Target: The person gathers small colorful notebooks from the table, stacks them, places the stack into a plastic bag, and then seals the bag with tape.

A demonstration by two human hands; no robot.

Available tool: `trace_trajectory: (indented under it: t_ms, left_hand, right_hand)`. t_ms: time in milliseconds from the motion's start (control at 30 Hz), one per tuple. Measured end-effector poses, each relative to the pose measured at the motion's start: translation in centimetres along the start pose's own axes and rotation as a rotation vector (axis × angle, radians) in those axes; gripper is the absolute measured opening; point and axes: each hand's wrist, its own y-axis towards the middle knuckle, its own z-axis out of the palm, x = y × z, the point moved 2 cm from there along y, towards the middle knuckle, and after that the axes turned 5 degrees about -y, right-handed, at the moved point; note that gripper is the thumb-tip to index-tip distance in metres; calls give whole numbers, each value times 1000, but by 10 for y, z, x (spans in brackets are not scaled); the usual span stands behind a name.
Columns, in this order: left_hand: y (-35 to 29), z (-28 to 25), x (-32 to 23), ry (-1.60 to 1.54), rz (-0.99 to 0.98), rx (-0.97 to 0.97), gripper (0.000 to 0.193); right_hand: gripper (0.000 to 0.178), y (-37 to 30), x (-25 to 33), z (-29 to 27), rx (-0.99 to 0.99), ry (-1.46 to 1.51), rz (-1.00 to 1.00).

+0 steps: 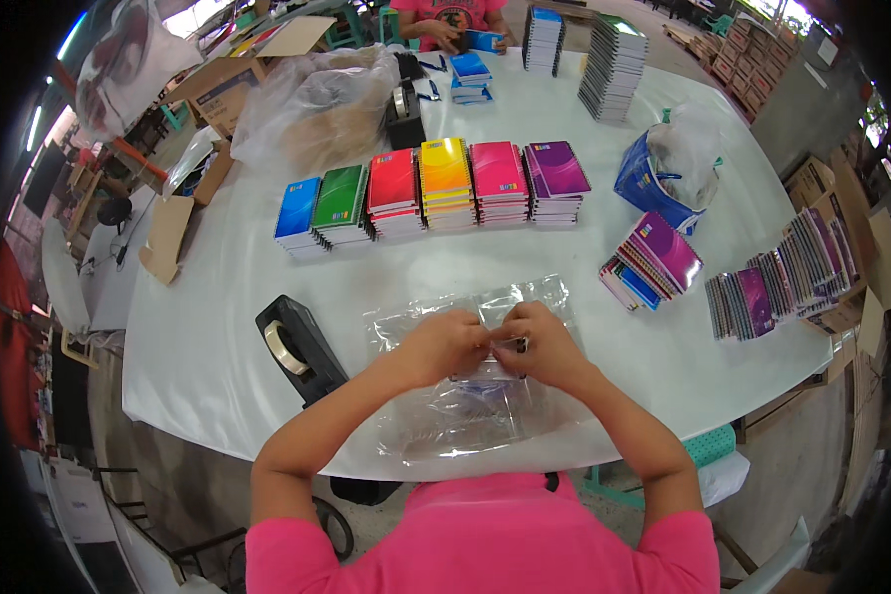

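In front of me both hands meet over clear plastic bags (445, 426) spread on the white table. My left hand (445, 346) has its fingers closed, pinching clear plastic. Close against it, my right hand (543, 342) also pinches the plastic with bent fingers. A small item under the fingers is mostly hidden, and I cannot make out what it is. Left of the bags stands a black tape dispenser (300, 348) with a roll of tape. Beyond my hands, stacks of spiral notebooks stand in a row: blue (299, 208), green (342, 198), red (394, 183), yellow (445, 170), pink (500, 173) and purple (558, 173).
Mixed notebooks (653, 259) lie at right, below a blue bag (653, 178). More notebooks (787, 277) lie by a carton (866, 247) at the right edge. Tall notebook stacks (614, 69), a plastic-covered heap (312, 109) and a second tape dispenser (404, 117) stand farther back. A co-worker (450, 20) handles a blue notebook.
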Motion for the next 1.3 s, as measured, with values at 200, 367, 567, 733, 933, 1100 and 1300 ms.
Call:
trace_trajectory:
  t_ms: [200, 367, 567, 733, 933, 1100, 1300]
  left_hand:
    - [-33, 20, -36, 333, 33, -105, 29]
    - [-62, 42, -29, 454, 39, -467, 37]
    - [-201, 21, 51, 141, -879, -1359, 34]
    - [-243, 41, 87, -463, -1117, -1440, 42]
    - [-219, 36, 31, -80, -1016, -1364, 25]
    - [-268, 53, 31, 245, -1055, -925, 20]
    - [-134, -52, -13, 673, -1177, -242, 18]
  right_hand:
    - [29, -33, 30, 7, -19, -381, -220]
    - [34, -60, 9, 26, -210, -439, -385]
    - [29, -59, -1, 35, -256, -359, -386]
    - [18, -58, -2, 39, -335, -270, -413]
    - [14, -59, -1, 37, -351, -278, -392]
    - [18, -59, 6, 32, -448, -241, -448]
    - [21, -56, 1, 31, -496, -213, -396]
